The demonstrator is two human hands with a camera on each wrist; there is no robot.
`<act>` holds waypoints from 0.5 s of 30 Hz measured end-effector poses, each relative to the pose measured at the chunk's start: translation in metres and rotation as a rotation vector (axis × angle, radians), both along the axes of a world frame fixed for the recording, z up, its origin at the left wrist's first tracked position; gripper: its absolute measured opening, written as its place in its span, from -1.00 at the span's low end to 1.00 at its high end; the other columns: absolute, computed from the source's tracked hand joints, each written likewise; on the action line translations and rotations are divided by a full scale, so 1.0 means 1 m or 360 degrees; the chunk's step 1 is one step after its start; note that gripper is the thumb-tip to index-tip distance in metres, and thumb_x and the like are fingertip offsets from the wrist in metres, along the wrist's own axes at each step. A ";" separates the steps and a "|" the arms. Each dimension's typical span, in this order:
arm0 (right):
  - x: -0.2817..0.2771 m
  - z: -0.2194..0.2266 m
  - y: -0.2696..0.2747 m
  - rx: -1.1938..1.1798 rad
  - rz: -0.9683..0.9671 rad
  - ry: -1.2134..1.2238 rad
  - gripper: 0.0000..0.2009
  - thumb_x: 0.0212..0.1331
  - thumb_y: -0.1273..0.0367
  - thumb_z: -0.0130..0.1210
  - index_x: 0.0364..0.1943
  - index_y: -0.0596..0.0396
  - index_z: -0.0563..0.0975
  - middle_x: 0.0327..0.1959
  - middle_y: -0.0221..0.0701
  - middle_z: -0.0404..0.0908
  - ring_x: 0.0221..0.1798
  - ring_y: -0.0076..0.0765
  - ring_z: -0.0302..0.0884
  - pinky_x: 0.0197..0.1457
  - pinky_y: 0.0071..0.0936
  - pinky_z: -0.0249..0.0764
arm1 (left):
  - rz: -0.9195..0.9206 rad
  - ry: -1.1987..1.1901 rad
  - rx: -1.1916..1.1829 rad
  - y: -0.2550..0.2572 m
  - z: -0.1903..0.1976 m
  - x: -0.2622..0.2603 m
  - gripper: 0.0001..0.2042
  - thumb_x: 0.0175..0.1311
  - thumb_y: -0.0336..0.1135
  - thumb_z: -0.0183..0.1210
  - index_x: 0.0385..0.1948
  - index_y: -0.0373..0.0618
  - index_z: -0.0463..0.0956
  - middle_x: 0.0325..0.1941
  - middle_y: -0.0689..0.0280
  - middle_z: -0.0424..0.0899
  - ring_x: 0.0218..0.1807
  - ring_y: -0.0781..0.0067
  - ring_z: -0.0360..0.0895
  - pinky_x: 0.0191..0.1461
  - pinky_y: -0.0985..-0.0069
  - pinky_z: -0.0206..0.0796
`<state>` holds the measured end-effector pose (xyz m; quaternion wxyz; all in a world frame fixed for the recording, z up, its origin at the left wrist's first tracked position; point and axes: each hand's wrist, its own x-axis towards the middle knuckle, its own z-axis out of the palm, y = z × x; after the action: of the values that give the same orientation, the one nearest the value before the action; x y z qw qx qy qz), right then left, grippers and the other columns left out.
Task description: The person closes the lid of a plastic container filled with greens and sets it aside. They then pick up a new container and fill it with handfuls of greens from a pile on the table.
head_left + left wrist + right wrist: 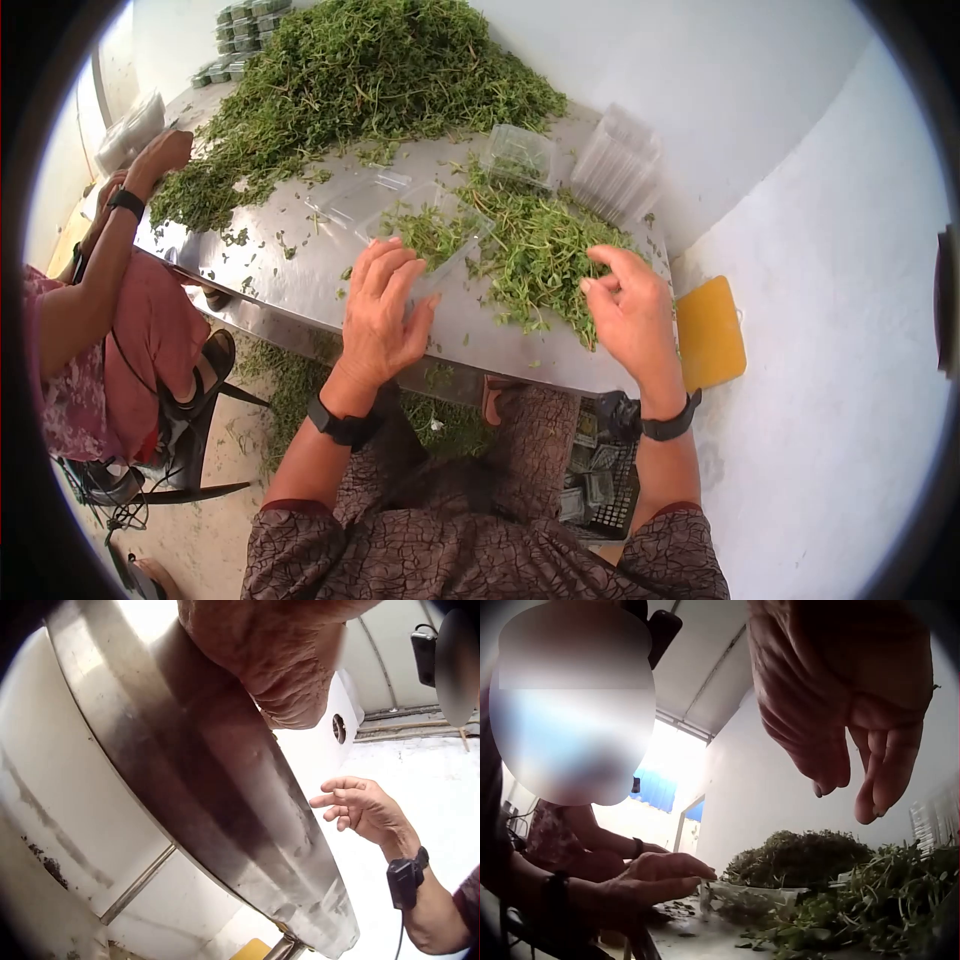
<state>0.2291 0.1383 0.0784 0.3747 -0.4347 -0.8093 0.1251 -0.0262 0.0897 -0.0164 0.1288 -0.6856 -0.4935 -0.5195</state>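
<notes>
My left hand (380, 315) is at the near left side of a clear plastic clamshell container (472, 238), its fingertips right at the rim in the right wrist view. The container lies with its lid (345, 197) folded back to the left, and some leafy green sprigs (428, 230) are inside. Above the near right edge of a loose pile of sprigs (535, 255) hovers my right hand (635, 315). Its fingers are loosely bent, with a gap between thumb and fingertips and nothing held there.
A large heap of greens (380, 80) covers the back of the metal table (285, 285). Nested clear containers (615, 165) stand at the right, beside a single container (520, 150). Another person's hand (165, 155) works at the left. Beneath the table sits a black crate (612, 515).
</notes>
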 end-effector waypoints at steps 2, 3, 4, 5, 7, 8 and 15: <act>-0.007 0.005 0.012 0.0052 -0.0019 -0.0198 -0.69 0.00 0.48 0.23 -0.10 0.23 0.53 -0.19 -0.11 0.61 -0.38 -0.17 0.62 -0.30 -0.33 0.49 | 0.0010 0.0010 -0.0020 0.000 0.000 0.000 -0.61 -0.12 -0.51 0.25 -0.14 -0.28 0.48 -0.07 0.09 0.50 0.14 -0.09 0.40 0.32 0.00 0.19; -0.008 0.001 0.021 0.0032 -0.0015 -0.0241 -0.68 0.00 0.44 0.23 -0.11 0.24 0.52 -0.23 -0.10 0.60 -0.35 -0.08 0.61 -0.24 -0.25 0.49 | 0.0010 0.0014 -0.0021 0.000 0.000 0.000 -0.61 -0.12 -0.50 0.25 -0.14 -0.28 0.48 -0.07 0.10 0.50 0.14 -0.09 0.40 0.32 -0.01 0.19; -0.010 -0.002 0.029 0.0032 -0.0013 -0.0241 -0.68 0.00 0.44 0.23 -0.11 0.24 0.52 -0.23 -0.10 0.60 -0.35 -0.08 0.61 -0.24 -0.25 0.49 | 0.0009 0.0019 -0.0022 -0.001 0.000 0.000 -0.60 -0.12 -0.50 0.26 -0.13 -0.27 0.48 -0.07 0.10 0.50 0.14 -0.08 0.40 0.32 -0.02 0.19; -0.012 -0.006 0.038 0.0079 -0.0027 -0.0395 -0.65 0.01 0.42 0.23 -0.06 0.23 0.53 -0.20 -0.10 0.61 -0.36 -0.09 0.60 -0.25 -0.25 0.49 | 0.0011 0.0018 -0.0021 0.000 0.000 0.000 -0.60 -0.12 -0.50 0.26 -0.13 -0.27 0.48 -0.07 0.10 0.50 0.14 -0.08 0.40 0.32 -0.02 0.19; -0.017 -0.012 0.048 0.0127 -0.0039 -0.0552 -0.62 0.02 0.41 0.23 -0.02 0.22 0.53 -0.16 -0.10 0.61 -0.37 -0.10 0.60 -0.26 -0.25 0.48 | 0.0018 0.0024 -0.0020 0.000 -0.001 0.001 -0.60 -0.12 -0.50 0.26 -0.12 -0.26 0.48 -0.07 0.11 0.50 0.15 -0.07 0.40 0.33 -0.03 0.20; -0.020 -0.015 0.052 0.0183 -0.0024 -0.0666 -0.66 0.01 0.39 0.23 -0.08 0.21 0.56 -0.21 -0.11 0.62 -0.37 -0.06 0.59 -0.25 -0.21 0.48 | 0.0021 0.0021 -0.0021 0.000 -0.001 0.001 -0.60 -0.12 -0.50 0.26 -0.12 -0.26 0.48 -0.07 0.11 0.50 0.15 -0.07 0.40 0.33 -0.03 0.20; -0.022 -0.022 0.075 0.0412 0.0080 -0.0487 -0.94 -0.05 0.49 0.15 -0.48 0.18 0.59 -0.50 -0.15 0.59 -0.45 -0.02 0.56 -0.41 -0.20 0.46 | 0.0024 0.0000 -0.0055 -0.002 0.001 0.001 -0.61 -0.14 -0.52 0.26 -0.15 -0.26 0.50 -0.07 0.10 0.53 0.15 -0.08 0.42 0.32 -0.04 0.20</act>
<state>0.2067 0.2136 0.0564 0.2969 -0.3764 -0.8768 -0.0382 -0.0248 0.0880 -0.0155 0.1208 -0.6839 -0.5074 -0.5101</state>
